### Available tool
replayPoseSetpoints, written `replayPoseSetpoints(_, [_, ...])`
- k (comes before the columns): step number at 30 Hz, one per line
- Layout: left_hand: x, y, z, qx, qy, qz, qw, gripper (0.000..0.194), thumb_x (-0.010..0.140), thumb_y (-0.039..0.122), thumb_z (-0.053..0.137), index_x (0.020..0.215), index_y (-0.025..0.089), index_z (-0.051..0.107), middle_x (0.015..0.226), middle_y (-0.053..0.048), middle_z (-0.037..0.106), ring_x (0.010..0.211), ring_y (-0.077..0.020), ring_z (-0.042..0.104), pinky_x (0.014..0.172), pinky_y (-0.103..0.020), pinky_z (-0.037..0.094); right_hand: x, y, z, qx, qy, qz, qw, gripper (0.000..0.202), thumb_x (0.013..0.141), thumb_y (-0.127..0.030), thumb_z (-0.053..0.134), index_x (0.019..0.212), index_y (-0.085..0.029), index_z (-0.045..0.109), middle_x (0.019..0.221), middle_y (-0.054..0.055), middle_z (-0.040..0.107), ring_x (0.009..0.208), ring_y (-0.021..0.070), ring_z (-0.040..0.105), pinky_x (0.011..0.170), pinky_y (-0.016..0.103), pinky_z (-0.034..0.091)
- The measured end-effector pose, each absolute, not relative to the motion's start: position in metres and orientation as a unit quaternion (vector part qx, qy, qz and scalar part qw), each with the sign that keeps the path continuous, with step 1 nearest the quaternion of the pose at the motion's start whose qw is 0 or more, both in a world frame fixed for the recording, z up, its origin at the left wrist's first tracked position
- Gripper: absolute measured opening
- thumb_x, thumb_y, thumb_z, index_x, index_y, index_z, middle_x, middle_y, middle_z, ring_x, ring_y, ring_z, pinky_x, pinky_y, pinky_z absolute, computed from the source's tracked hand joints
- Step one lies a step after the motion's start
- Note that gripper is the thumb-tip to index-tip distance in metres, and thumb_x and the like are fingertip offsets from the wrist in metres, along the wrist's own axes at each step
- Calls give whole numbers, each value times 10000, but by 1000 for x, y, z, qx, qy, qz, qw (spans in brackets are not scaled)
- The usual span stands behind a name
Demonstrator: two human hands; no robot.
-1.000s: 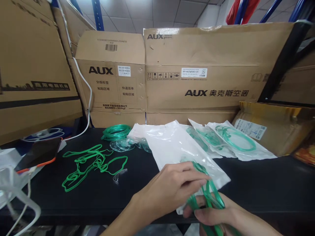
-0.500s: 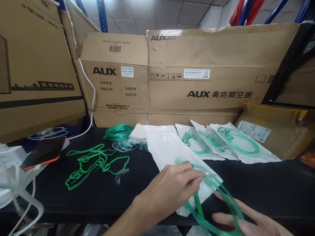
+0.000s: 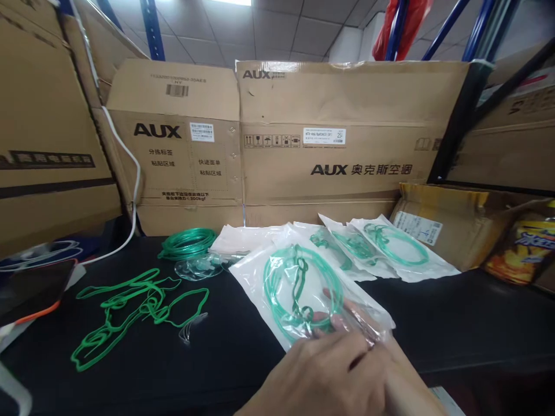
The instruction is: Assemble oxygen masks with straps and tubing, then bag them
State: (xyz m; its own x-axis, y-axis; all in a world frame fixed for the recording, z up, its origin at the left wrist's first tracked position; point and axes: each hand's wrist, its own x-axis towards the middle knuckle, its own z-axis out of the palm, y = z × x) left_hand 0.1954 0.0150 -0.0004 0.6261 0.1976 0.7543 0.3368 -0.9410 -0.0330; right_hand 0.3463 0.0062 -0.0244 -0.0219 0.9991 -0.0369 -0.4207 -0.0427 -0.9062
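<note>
A paper-and-film pouch lies tilted towards me with its mouth end near me. Through its clear front shows a coil of pale green tubing with a darker green elastic strap across the middle. My right hand reaches into the pouch, its fingers around the near side of the coil under the film. My left hand is closed at the pouch's mouth, gripping its edge; its fingertips are hidden. Part of my right wrist passes behind it.
Several filled pouches lie behind on the right. On the left are loose green elastic straps, a thin clear strip, clear masks and a green tubing coil. Cardboard boxes wall the back; a phone lies far left.
The coil and strap have gone into the pouch, with my right hand inside it. My left hand has moved from the coil to the pouch's mouth. The view has turned right.
</note>
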Motion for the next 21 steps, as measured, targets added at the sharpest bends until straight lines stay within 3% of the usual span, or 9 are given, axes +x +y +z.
replayPoseSetpoints(4, [190, 16, 9, -858, -132, -496, -11, 186, 1000, 307, 567, 874, 209, 663, 693, 26, 638, 578, -115, 614, 544, -232, 489, 336, 16, 6, -365, -283, 617, 637, 606, 794, -302, 874, 1351, -222, 647, 1114, 93, 800, 1089, 294, 758, 914, 379, 637])
replayPoseSetpoints(6, [179, 23, 20, -814, -203, -534, -103, 243, 995, 289, 569, 776, 205, 636, 625, 36, 599, 522, -91, 552, 536, -208, 463, 338, 25, 15, -356, -226, 609, 672, 496, 821, -197, 841, 1283, -177, 663, 1200, 108, 772, 1131, 278, 745, 917, 333, 649])
replayPoseSetpoints(8, [166, 36, 34, -732, -374, -528, -212, 382, 1017, 397, 555, 692, 198, 583, 591, 32, 557, 496, -89, 499, 481, -208, 400, 343, 37, 19, -342, -200, 596, 699, 323, 837, -101, 793, 1145, -122, 698, 1251, 127, 743, 1162, 267, 731, 958, 304, 639])
replayPoseSetpoints(10, [155, 55, 46, -660, -450, -491, -349, 398, 981, 582, 553, 897, 208, 661, 763, 3, 669, 503, -97, 528, 427, -205, 366, 347, 51, 19, -325, -216, 587, 710, 189, 866, -66, 740, 1047, -110, 710, 1262, 127, 729, 1187, 256, 719, 997, 286, 621])
replayPoseSetpoints(12, [152, 76, 54, -627, -453, -427, -468, 495, 951, 660, 542, 1151, 222, 656, 1024, -61, 729, 612, -132, 650, 426, -194, 374, 348, 64, 17, -313, -241, 584, 709, 126, 890, -64, 704, 1000, -125, 712, 1243, 106, 731, 1199, 241, 712, 1026, 283, 604])
replayPoseSetpoints(15, [163, 107, 58, -638, -423, -368, -529, 464, 953, 598, 583, 1150, 185, 657, 1159, -110, 713, 740, -154, 719, 477, -173, 400, 347, 80, 16, -310, -271, 589, 695, 123, 891, -68, 688, 980, -151, 704, 1205, 84, 744, 1190, 240, 718, 1048, 317, 594])
replayPoseSetpoints(18, [181, 141, 56, -651, -422, -368, -513, 277, 984, 416, 601, 1088, 168, 664, 1048, -84, 732, 764, -144, 710, 528, -172, 436, 351, 87, 17, -328, -304, 595, 668, 198, 840, -15, 681, 977, -155, 710, 1186, 88, 752, 1182, 245, 721, 1053, 338, 590])
replayPoseSetpoints(21, [194, 179, 53, -655, -447, -376, -480, 221, 998, 338, 611, 1068, 137, 670, 967, -70, 714, 777, -153, 683, 622, -238, 527, 369, 77, 17, -355, -342, 600, 631, 224, 794, 13, 716, 989, -93, 745, 1200, 137, 748, 1228, 252, 690, 1074, 288, 565])
